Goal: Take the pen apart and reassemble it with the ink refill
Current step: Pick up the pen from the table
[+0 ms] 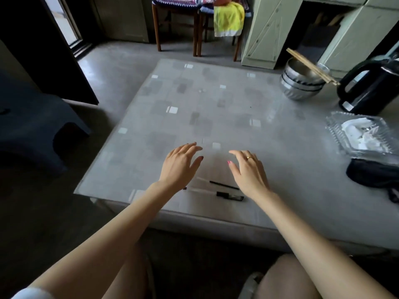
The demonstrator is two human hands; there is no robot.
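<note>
Hovering palm-down over the grey patterned surface [216, 100], the left hand [180, 167] and right hand [250, 172] are spread and empty. Between the wrists, near the front edge, lie the clear-and-black pen [218, 193] and thin black ink refill [223, 185]. Stacked steel bowls [299, 85] carry wooden chopsticks [311, 66] across the rim; a clear glass tray [336, 134] holds something white.

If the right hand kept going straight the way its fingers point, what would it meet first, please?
Probably nothing soon: the right hand points up and left over bare tablecloth. The pen and refill lie behind it, toward the wrist.
</note>
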